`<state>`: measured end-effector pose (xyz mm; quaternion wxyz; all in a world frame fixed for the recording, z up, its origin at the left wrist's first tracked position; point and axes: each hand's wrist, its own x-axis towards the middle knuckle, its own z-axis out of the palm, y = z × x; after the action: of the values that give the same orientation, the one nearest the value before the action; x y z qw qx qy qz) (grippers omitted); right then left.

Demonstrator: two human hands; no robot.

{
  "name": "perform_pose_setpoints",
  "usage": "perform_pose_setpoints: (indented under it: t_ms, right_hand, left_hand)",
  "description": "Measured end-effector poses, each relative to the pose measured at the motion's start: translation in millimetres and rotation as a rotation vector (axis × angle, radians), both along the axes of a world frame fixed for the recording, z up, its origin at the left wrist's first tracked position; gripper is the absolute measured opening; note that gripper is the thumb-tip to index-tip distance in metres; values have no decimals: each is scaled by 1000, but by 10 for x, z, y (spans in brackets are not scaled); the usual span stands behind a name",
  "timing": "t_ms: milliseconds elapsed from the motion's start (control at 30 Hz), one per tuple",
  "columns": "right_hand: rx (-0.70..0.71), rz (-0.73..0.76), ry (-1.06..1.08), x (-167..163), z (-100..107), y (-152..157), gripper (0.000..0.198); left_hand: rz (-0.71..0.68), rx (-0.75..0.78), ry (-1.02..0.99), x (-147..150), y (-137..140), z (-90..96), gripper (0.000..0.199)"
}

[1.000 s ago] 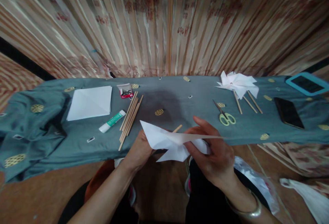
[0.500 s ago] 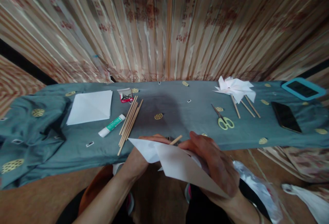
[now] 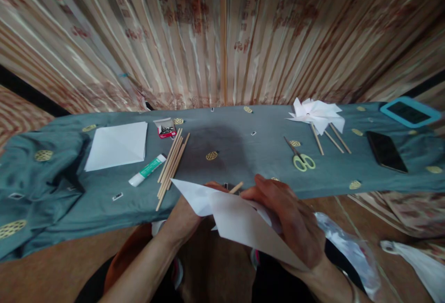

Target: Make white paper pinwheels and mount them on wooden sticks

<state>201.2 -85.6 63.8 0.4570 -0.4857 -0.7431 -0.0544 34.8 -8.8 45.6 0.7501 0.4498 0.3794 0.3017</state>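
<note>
A white paper pinwheel (image 3: pixel 241 217) with folded blades is held up at the table's near edge, between my hands. Behind it, my left hand (image 3: pixel 187 212) supports it from the left; most of its fingers are covered by the paper. My right hand (image 3: pixel 295 222) closes on the pinwheel's right side, with its fingers bent over the centre. The tip of a wooden stick (image 3: pixel 237 187) pokes out beyond the paper, between the two hands. Where the stick meets the pinwheel is hidden.
On the cloth-covered table (image 3: pixel 229 131), a paper stack (image 3: pixel 116 145), glue tube (image 3: pixel 147 170), box of pins (image 3: pixel 166 129) and several wooden sticks (image 3: pixel 173 166) lie left. Toward the right are scissors (image 3: pixel 301 157), finished pinwheels (image 3: pixel 318 115), a phone (image 3: pixel 385 151) and a blue-framed tablet (image 3: pixel 410 112).
The view has shifted slightly, so the table items sit a little further left. Both hands keep nearly the same hold on the pinwheel.
</note>
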Motion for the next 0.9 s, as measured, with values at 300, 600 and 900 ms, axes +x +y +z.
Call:
perform_pose_setpoints:
  t_ms: [300, 600, 900]
  right_hand:
    - [-76, -5, -29, -7, 77, -40, 64]
    - [-79, 1, -53, -2, 60, -26, 65]
    - [-25, -39, -12, -11, -23, 10, 63]
  left_hand:
    - [-33, -51, -9, -25, -3, -43, 12]
    - [-38, -20, 25, -27, -12, -42, 18]
    - [-12, -21, 30, 4, -18, -27, 25]
